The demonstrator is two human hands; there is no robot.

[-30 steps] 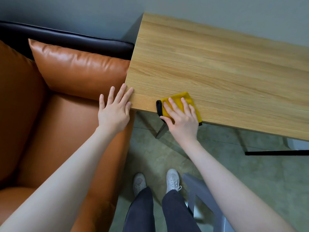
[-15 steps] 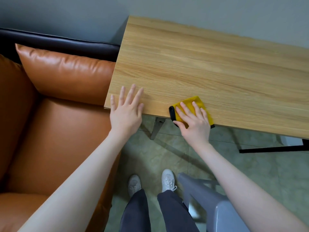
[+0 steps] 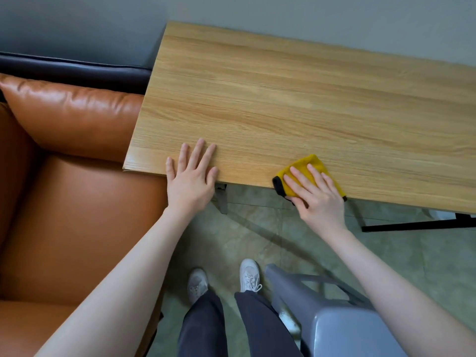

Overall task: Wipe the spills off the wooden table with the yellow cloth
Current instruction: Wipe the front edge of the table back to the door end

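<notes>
Both hands lie flat, fingers spread — left (image 3: 190, 176) on the wooden table (image 3: 283, 104), right (image 3: 318, 197) pressing the yellow cloth (image 3: 307, 162).

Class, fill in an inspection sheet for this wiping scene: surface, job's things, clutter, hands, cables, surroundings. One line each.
Surface: wooden table, pale grain; no spill can be made out.
Job's things: yellow cloth, dark-edged, folded, lying at the table's near edge.
Clutter: nothing seen on the tabletop.
Hands: left hand flat on the near edge, fingers straight; right hand pressing flat on the cloth.
Cables: nothing seen.
Surroundings: orange leather sofa left of the table; grey chair by the person's legs; tiled floor.
</notes>
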